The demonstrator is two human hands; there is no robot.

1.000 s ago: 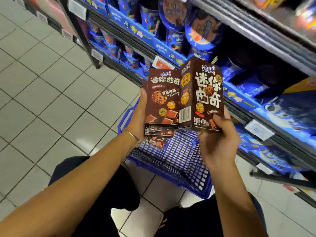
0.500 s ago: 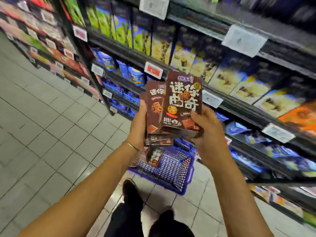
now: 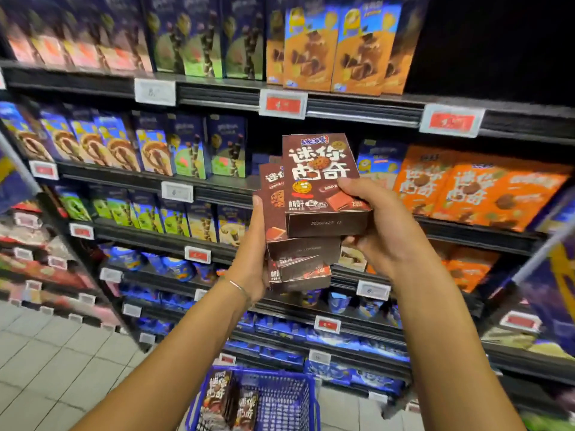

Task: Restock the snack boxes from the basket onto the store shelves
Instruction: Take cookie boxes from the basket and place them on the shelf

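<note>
Store shelves (image 3: 217, 98) fill my view now; a moment ago I faced lower rows. The blue basket (image 3: 280, 399) sits on the floor below, some boxes remaining. The brown snack boxes (image 3: 317, 169) are raised before the middle shelf, clasped by my left grip (image 3: 252, 262) and right grip (image 3: 382, 231); placing likely comes next.

Dark metal shelves (image 3: 217, 96) run in tiers across the view, each front rail carrying price tags (image 3: 283, 104). On the uppermost tier in view, tall orange boxes (image 3: 311, 51) stand beside green and purple boxes (image 3: 193, 35). The tier below holds blue boxes (image 3: 149, 147) at left and orange cartons (image 3: 485, 191) at right. Lower down sit what look like blue tubs (image 3: 180, 269), badly blurred. On the tiled floor (image 3: 62, 368) stands a blue basket (image 3: 280, 399), near the lowest shelf.
</note>
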